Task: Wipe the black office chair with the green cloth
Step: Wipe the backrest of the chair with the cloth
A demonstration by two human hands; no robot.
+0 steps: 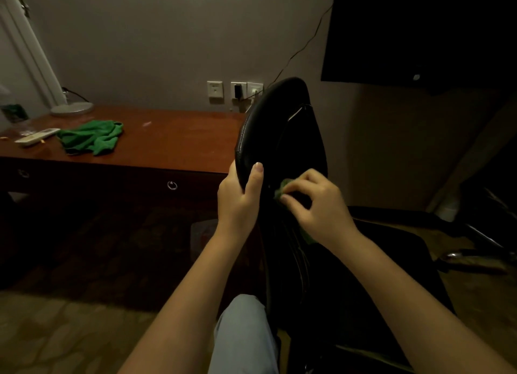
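Mid-wipe: the right grip (316, 205) pinches a green cloth (284, 186) against the backrest of the black office chair (279, 121), cloth peeking out above and below the hand. The left grip (240, 200) curls round the backrest's edge. The next stroke likely calls for steady pressure along the leather; a second green cloth (92, 138) lies well apart on the worktop (181, 138).

View: you are seeing through one wide-angle, head-worn camera.
Facing: you are looking forward and down at the black office chair (279, 138).
Nearness: you are standing close, with the chair filling centre frame.
Left side: you are catching the wooden desk (167, 141).
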